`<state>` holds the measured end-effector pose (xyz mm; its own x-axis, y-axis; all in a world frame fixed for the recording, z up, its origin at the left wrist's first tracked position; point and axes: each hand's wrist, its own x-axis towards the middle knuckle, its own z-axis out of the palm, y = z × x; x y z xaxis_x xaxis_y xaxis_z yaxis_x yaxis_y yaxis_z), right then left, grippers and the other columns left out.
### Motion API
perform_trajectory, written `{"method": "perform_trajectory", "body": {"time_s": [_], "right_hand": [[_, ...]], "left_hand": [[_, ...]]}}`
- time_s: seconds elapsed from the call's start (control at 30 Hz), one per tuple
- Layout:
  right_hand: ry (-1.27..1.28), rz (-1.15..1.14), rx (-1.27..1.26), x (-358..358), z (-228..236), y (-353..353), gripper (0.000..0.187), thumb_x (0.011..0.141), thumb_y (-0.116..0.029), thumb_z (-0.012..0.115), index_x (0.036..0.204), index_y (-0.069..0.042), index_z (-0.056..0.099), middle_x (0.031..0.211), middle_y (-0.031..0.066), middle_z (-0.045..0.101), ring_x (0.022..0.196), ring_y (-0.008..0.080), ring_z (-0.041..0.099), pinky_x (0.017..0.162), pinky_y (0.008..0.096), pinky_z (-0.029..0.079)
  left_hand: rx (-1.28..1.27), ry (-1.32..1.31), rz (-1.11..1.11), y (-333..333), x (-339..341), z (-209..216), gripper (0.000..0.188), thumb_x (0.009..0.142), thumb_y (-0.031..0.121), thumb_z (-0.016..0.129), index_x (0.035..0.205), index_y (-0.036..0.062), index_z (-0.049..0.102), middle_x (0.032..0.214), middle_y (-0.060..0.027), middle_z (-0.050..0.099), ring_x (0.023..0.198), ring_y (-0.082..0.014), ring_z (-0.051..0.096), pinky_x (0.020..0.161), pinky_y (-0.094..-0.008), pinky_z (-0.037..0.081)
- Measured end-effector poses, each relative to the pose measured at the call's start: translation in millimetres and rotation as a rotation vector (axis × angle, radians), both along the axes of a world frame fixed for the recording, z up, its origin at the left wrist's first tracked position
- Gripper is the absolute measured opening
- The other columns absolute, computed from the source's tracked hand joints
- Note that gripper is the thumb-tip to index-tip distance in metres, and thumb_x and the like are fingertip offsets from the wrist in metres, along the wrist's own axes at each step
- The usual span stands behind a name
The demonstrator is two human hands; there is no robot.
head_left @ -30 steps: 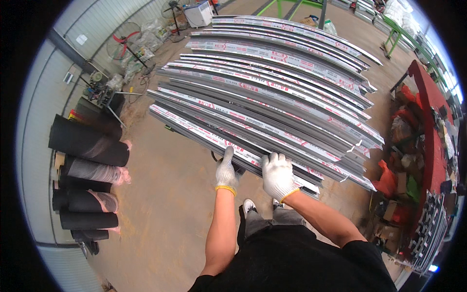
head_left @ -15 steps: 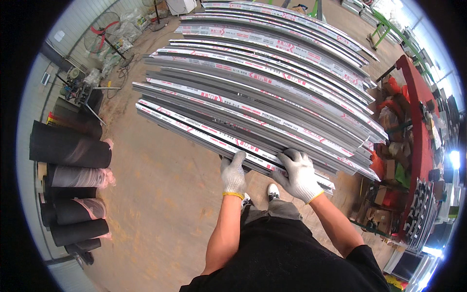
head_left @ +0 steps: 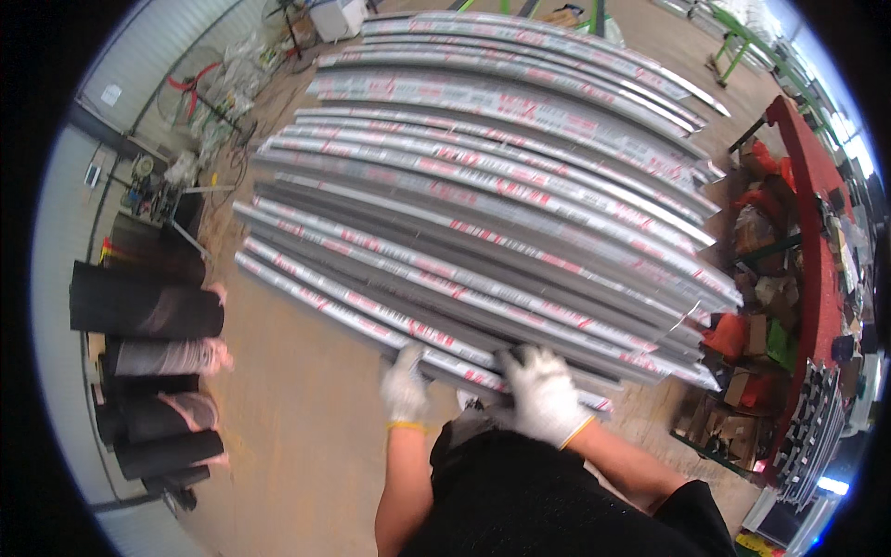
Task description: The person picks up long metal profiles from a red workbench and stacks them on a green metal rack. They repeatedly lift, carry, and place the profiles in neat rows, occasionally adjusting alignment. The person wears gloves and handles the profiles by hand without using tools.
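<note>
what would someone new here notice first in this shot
The broad array of long grey profiles with red-and-white film dominates the centre, with the white-gloved left hand and white-gloved right hand at its near edge. Big black cylindrical rolls lie beside the wall at left. At right stands a long red-topped rack, cluttered underneath.

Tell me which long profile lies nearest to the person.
The frontmost profile, at the left hand; the other profiles all lie beyond it, farther from the person.
</note>
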<state>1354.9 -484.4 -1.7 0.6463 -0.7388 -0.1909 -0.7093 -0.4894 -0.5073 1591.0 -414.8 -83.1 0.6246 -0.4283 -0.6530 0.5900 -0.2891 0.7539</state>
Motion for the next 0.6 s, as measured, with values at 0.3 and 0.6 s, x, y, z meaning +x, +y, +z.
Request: {"method": "perform_trajectory", "body": {"time_s": [0.3, 0.6], "right_hand": [[-0.034, -0.036, -0.103, 3.0, -27.5, -4.7, 0.056, 0.089, -0.024, 0.075, 0.142, -0.009, 0.066, 0.123, 0.0122, 0.069, 0.111, 0.0304, 0.070, 0.090, 0.0482, 0.058], [0.002, -0.144, -0.254, 10.9, -34.2, -2.2, 0.043, 0.093, -0.017, 0.064, 0.136, -0.014, 0.071, 0.112, 0.0066, 0.071, 0.098, 0.0245, 0.072, 0.082, 0.0445, 0.057]], "left_hand": [[0.067, -0.316, -0.133, -61.6, 31.1, 41.4, 0.087, 0.093, 0.032, 0.087, 0.160, -0.0066, 0.046, 0.147, -0.0192, 0.065, 0.126, -0.0311, 0.068, 0.104, -0.0443, 0.056], [0.395, -0.687, -0.260, -76.2, 42.9, 29.7, 0.112, 0.093, 0.043, 0.083, 0.163, -0.0239, 0.025, 0.168, -0.0366, 0.044, 0.157, -0.0409, 0.045, 0.130, -0.0382, 0.030]]}}
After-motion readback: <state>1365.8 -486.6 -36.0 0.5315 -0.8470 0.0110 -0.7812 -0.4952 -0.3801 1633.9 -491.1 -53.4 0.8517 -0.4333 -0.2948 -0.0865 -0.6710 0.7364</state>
